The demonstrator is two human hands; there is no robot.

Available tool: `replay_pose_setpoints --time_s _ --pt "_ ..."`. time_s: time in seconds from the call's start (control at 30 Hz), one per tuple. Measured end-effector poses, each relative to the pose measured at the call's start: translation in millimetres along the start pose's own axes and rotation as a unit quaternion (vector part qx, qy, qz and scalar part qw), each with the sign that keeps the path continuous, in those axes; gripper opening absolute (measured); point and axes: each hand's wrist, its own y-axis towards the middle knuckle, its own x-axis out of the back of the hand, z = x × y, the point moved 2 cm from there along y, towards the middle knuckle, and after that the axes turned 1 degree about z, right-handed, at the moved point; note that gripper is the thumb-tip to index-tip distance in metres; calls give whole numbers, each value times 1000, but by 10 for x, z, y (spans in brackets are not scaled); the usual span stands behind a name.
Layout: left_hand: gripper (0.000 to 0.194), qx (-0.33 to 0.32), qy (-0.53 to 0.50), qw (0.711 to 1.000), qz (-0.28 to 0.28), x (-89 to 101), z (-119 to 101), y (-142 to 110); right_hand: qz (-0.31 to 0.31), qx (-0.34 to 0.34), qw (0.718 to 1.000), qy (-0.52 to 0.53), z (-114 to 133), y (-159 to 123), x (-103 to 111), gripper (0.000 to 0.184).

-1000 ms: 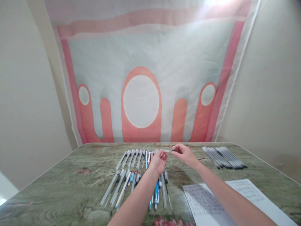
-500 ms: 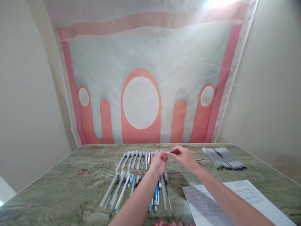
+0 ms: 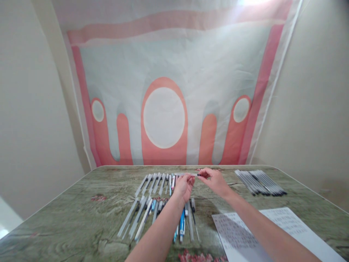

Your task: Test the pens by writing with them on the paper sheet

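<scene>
Above the far middle of the table, my left hand (image 3: pixel 184 187) is closed around a slim translucent pen (image 3: pixel 194 174) lying sideways across its fingertips. My right hand (image 3: pixel 215 182) pinches the pen's dark end between thumb and fingers. Beneath and to the left of my hands are a back row of pens (image 3: pixel 148 185), mostly clear with dark ends, and a front row (image 3: pixel 128 217) of pen bodies, caps and thin refills. A blue pen (image 3: pixel 182 225) lies in that front row beside my left forearm, which covers part of both rows.
At the far right rests a flat bundle of clear pens or refills with dark tips (image 3: pixel 260 182). Sheets of handwritten paper (image 3: pixel 289 222) lie at the front right, partly under my right forearm. A printed cloth (image 3: pixel 163 118) hangs behind the wooden-patterned table (image 3: pixel 73 218).
My hands keep almost the same place and grip on the pen. A little more of its clear barrel shows left of my left hand's fingers. The camera view has shifted slightly.
</scene>
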Motion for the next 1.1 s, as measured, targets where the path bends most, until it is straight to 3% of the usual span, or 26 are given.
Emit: replay_pose_setpoints --time_s 0.43,1.1 --pt "17 -21 7 1000 10 3 -1 2 -3 9 1000 -18 31 -8 -1 11" --pt "17 -35 42 998 10 -33 -27 -54 -2 -16 1000 -7 14 -12 0 21"
